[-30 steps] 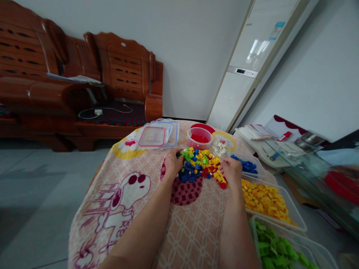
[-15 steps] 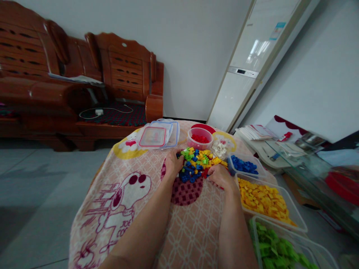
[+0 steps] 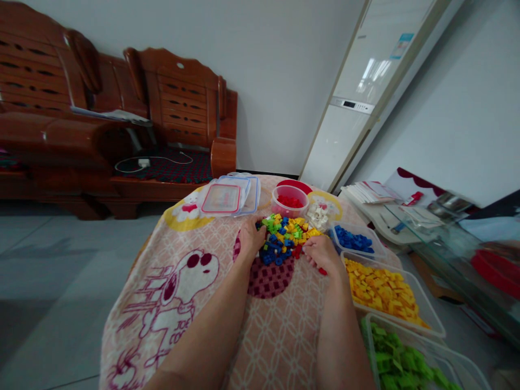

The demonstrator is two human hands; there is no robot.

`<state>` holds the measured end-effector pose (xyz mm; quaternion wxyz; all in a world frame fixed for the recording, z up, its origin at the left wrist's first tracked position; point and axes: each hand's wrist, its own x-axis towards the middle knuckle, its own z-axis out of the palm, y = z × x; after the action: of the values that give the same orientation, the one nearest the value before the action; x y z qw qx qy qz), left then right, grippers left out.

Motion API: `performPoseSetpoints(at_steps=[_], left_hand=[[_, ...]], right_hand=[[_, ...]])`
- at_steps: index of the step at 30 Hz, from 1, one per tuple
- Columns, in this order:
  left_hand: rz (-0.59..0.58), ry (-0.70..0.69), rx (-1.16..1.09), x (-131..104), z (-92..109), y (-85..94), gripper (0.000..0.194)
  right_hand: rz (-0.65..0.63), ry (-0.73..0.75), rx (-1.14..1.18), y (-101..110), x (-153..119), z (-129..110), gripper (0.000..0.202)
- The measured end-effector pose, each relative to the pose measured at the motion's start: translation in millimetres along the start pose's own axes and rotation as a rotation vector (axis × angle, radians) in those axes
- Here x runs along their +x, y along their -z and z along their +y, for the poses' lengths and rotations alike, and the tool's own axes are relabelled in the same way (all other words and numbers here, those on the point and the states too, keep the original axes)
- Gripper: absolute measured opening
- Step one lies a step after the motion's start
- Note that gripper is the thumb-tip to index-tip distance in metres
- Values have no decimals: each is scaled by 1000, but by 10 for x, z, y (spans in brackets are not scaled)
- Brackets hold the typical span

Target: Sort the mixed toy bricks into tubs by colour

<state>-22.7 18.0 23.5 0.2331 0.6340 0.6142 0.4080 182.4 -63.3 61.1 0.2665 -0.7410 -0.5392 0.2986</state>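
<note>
A mixed pile of small toy building bricks (image 3: 282, 238), blue, yellow, green and red, lies on the cloth-covered table. At its left edge rests my left hand (image 3: 252, 237), cupped, thumb and fingers apart against the bricks. My right hand (image 3: 323, 252) is at the pile's right side, near a few red bricks, with its fingers curled together; what they hold, if anything, is hidden. One red brick (image 3: 322, 271) lies just below that hand. Behind the pile stands a round tub (image 3: 273, 205) with red bricks in it, and white bricks (image 3: 317, 215) lie in a heap beside it.
Along the right edge stand clear boxes of blue bricks (image 3: 353, 239), yellow bricks (image 3: 382, 290) and green bricks (image 3: 402, 357). Stacked lids (image 3: 221, 199) lie at the back left. A glass-topped stand (image 3: 442, 244) adjoins the table on the right. A wooden bench (image 3: 179, 108) stands behind.
My right hand has shifted slightly, and the red brick below it shows more fully. My left hand has stayed in place at the pile.
</note>
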Motion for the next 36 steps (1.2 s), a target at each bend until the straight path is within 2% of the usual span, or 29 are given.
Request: performPoseSetpoints(at_steps=[3,6,13,16,21,31,36], left_hand=[[5,-17,0,1,-8,-4,32],[8,-26,3,3,-19,-14,32],[0,5,21,4,-14,-23,35],[5,8,20,-1,-10,-23,34],[12,-4,20,3,-31,-38,34],[19,-16,16,14,-55,-52,33],[20,-23,20,20,-69,-66,34]], right_hand=[[152,-9,225,51,57,51,16],[370,-35,349,112,137,133,28],[873,-74,466,264,174,262,55],[964,-49,453,297,140,249,61],[764,-21,344,207,148,188,47],[265,238,24,-126,151,-45,26],[94,300,-43,-253,141,-112,27]])
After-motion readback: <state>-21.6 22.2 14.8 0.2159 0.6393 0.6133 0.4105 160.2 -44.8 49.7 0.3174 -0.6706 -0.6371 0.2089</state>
